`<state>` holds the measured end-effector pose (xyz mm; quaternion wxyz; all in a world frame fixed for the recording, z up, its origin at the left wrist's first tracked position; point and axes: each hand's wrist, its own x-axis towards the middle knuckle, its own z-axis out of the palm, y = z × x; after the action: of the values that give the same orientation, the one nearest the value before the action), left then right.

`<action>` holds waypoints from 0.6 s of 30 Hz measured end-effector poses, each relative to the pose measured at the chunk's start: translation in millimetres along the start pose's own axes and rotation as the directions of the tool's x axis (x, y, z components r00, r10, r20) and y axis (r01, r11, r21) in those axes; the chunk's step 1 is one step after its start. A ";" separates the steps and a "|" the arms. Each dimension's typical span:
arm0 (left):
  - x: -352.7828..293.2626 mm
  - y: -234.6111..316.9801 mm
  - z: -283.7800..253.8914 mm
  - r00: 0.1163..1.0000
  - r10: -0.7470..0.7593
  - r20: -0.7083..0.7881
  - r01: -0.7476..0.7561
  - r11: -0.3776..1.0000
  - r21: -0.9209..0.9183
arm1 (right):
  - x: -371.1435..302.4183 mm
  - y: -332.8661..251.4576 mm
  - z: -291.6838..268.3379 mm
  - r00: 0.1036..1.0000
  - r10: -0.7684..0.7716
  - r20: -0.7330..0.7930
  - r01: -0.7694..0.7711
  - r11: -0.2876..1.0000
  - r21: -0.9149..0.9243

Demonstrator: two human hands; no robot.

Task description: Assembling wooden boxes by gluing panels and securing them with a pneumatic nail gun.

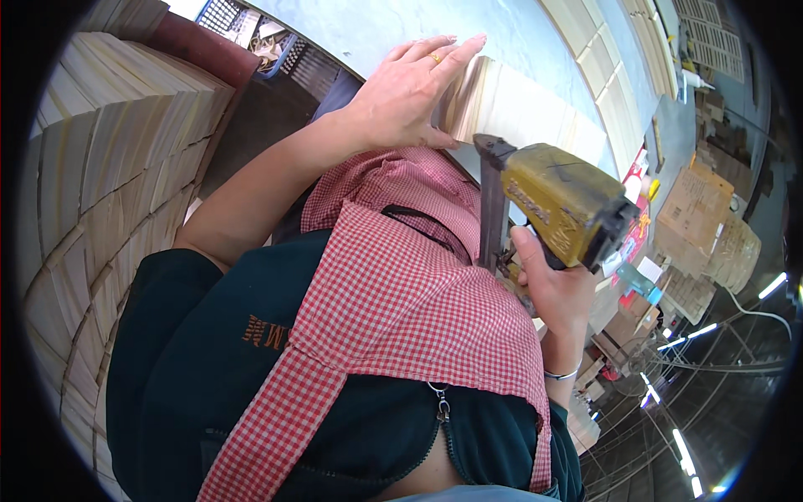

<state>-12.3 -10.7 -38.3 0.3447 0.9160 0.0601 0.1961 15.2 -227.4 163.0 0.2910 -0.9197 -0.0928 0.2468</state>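
My right hand (559,289) is wrapped around the handle of a worn yellow pneumatic nail gun (556,192). The gun's dark nose is over the near edge of a pale wooden piece (535,109) on the table; whether they touch I cannot tell. At the left end of that piece is my left hand (406,96), its thumb at the near side and its fingers stretched toward the far side, holding the end between them. A ring is on one finger. The gun's long magazine hangs down close to my red checked apron (418,293).
Tall stacks of wooden boards (117,159) stand at my left. Behind them, a blue plastic crate (284,54) holds wood scraps. More pale boards (598,63) lie along the far side of the light table (368,29). Cardboard boxes (694,205) are at the right.
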 end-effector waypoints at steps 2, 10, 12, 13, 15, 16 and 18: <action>-0.8 0.2 -0.2 1.000 -0.010 -0.004 0.010 1.000 -0.004 | 6.3 -4.3 -2.3 0.996 -0.088 0.004 0.088 0.996 0.006; -2.1 2.2 -1.7 0.998 -0.052 0.018 0.053 0.998 -0.030 | 29.5 -18.9 0.6 0.991 -0.128 0.031 0.129 0.991 -0.033; -2.1 1.8 -2.7 0.998 -0.055 0.032 0.056 0.998 -0.038 | 30.3 -19.4 1.2 0.991 -0.133 0.015 0.134 0.990 -0.041; -2.3 1.4 -2.8 0.998 -0.058 0.034 0.059 0.998 -0.039 | 31.5 -20.8 0.7 0.991 -0.132 0.018 0.132 0.990 -0.042; -2.7 0.8 -2.5 0.998 -0.060 0.029 0.061 0.997 -0.037 | 34.4 -25.7 -1.3 0.983 -0.178 0.047 0.182 0.975 -0.123; -3.0 0.7 -2.2 0.998 -0.060 0.027 0.061 0.997 -0.036 | 35.9 -27.5 -2.4 0.978 -0.200 0.062 0.207 0.965 -0.163; -2.7 0.6 -2.7 0.998 -0.056 0.027 0.057 0.998 -0.033 | 38.6 -27.8 -4.7 0.972 -0.221 0.074 0.232 0.952 -0.198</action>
<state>-15.8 -10.2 -36.9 0.3662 0.9105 0.0781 0.1756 50.1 -195.0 167.1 0.2184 -0.9215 -0.2299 0.2241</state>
